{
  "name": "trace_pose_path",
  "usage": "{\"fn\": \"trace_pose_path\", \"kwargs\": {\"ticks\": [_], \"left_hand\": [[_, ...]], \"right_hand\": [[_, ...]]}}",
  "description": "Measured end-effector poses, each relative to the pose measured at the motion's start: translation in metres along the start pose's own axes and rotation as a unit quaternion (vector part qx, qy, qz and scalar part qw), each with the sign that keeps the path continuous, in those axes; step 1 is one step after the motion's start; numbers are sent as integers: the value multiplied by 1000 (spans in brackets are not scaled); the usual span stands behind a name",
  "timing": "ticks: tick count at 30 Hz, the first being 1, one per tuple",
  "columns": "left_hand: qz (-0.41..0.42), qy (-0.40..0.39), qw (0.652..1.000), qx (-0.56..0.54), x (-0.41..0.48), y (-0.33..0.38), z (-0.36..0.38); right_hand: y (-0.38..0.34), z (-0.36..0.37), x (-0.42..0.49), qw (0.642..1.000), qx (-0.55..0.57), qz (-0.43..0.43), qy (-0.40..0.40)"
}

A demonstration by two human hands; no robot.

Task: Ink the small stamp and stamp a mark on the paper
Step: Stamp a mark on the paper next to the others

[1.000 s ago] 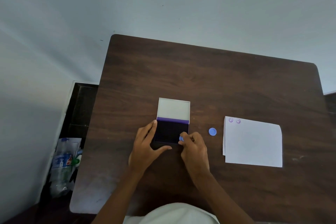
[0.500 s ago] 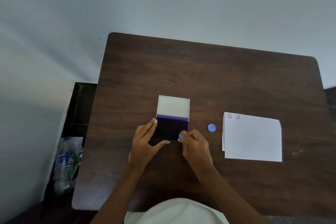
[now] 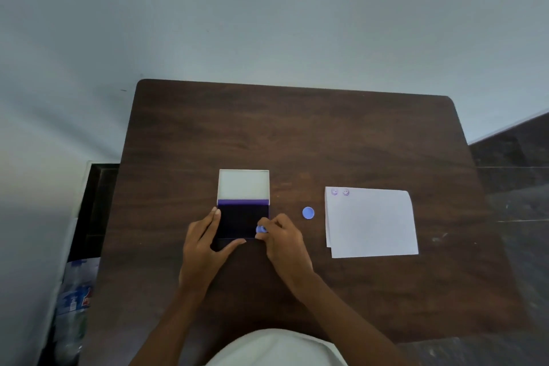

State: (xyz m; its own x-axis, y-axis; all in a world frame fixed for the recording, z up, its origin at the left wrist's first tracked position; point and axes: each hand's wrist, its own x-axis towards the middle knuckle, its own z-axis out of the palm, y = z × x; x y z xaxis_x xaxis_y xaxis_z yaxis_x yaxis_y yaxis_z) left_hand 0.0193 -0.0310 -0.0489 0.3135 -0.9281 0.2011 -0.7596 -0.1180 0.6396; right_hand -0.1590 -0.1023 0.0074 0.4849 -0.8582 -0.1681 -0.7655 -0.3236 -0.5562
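An ink pad (image 3: 241, 220) lies open on the dark wooden table (image 3: 297, 134), its white lid (image 3: 243, 185) folded back and the dark purple pad facing up. My left hand (image 3: 205, 244) grips the pad's left edge and near corner. My right hand (image 3: 283, 239) pinches a small blue round stamp (image 3: 261, 229) at the pad's right near corner, touching the ink surface. To the right lies a white paper (image 3: 371, 223) with two purple smiley marks (image 3: 340, 192) in its far left corner.
A small blue round cap (image 3: 308, 213) lies on the table between the ink pad and the paper. Off the table's left edge, on the floor, stand plastic bottles in a bag (image 3: 74, 300). A pale wall is behind the table.
Both hands stay at the ink pad; the stamp remains at the pad's right near corner. The head camera has shifted slightly, nothing else moved.
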Motion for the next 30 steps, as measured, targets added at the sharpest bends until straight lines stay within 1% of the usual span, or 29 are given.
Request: {"fn": "trace_pose_path", "kwargs": {"ticks": [2,4,6,7,9,11,13,15,18,21,24,27,30], "left_hand": [[-10,6,1000,6,-2,2,1],[-44,6,999,23,-7,8,3],[-48,28,996,71,-14,25,8],[-28,38,996,80,-16,39,16],[45,28,997,53,-18,76,42],[134,-16,991,21,-16,116,72],[180,-64,982,4,-10,147,99],[182,-92,979,-4,-2,164,118],[170,-114,979,7,6,175,135],[172,-118,978,21,7,174,140],[179,-115,977,24,5,169,143],[181,-113,977,18,4,167,146],[184,-116,976,20,3,166,147]], "right_hand": [[11,-18,-4,995,84,43,38],[32,-46,-12,980,128,101,111],[61,-76,-19,964,113,132,202],[77,-90,-20,960,91,144,222],[106,-110,-19,958,57,173,222],[128,-120,-15,960,39,181,211],[145,-124,-8,963,29,173,203],[155,-125,0,967,28,172,186],[163,-120,11,973,27,175,150],[167,-116,17,976,29,177,127],[173,-111,20,973,43,205,99],[173,-108,19,968,51,228,92],[170,-106,19,978,2,173,121]]}}
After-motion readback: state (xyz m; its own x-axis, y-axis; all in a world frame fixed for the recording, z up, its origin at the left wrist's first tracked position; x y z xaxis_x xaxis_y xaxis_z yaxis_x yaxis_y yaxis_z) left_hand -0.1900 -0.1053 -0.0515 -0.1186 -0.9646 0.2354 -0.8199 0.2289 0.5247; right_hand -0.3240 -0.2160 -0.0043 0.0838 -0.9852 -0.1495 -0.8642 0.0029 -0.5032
